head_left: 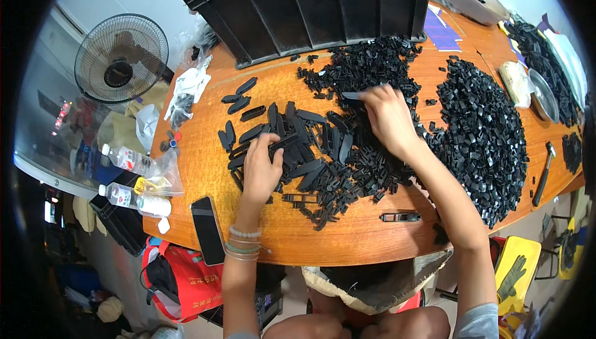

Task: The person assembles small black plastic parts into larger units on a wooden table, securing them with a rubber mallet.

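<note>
The left hand (261,168) pressed flat on long black clips (292,146) at centre frame; the right hand (388,118) pinched one clip (351,96). A careless sweep could have scattered the small-parts pile (481,134) off the counter (347,239).

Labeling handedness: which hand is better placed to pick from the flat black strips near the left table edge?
Left, probably. The left hand already rests on the strips; the right hand is over the small black clips, farther away.

Long flat black plastic strips (292,146) lie jumbled under the left hand (261,168); small black clips (366,66) form a loose heap by the right hand (388,115), which pinches one strip
</note>
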The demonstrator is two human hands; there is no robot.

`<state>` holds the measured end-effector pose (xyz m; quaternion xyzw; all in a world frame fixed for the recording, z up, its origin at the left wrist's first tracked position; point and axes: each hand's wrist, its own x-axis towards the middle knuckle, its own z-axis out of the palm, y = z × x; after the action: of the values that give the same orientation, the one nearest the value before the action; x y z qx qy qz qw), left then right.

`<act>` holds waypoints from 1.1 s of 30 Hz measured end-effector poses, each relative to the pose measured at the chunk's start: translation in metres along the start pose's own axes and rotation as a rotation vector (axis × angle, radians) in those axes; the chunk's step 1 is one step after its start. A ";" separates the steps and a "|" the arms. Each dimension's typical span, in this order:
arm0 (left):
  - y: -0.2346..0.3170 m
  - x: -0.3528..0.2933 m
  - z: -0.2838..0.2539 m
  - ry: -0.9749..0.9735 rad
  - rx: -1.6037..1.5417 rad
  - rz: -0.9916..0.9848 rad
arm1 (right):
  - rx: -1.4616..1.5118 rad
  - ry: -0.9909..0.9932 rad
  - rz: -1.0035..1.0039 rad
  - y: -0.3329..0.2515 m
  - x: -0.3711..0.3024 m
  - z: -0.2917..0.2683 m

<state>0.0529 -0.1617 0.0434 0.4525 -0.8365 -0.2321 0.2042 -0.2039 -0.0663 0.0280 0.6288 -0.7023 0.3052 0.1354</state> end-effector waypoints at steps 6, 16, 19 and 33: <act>-0.009 -0.035 0.004 0.280 -0.021 0.312 | -0.236 -0.106 0.097 0.008 0.034 0.033; 0.055 -0.071 0.011 0.045 -0.372 0.183 | 0.868 0.221 0.452 -0.005 -0.002 -0.035; 0.061 -0.073 0.033 0.135 -0.075 0.566 | 1.158 -0.008 0.553 -0.055 -0.053 -0.051; 0.088 -0.147 0.055 -0.466 -1.002 0.029 | 0.172 0.093 0.644 -0.034 -0.187 -0.129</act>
<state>0.0388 0.0174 0.0300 0.2248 -0.6529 -0.6930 0.2072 -0.1638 0.1602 0.0295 0.3689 -0.8298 0.4185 0.0103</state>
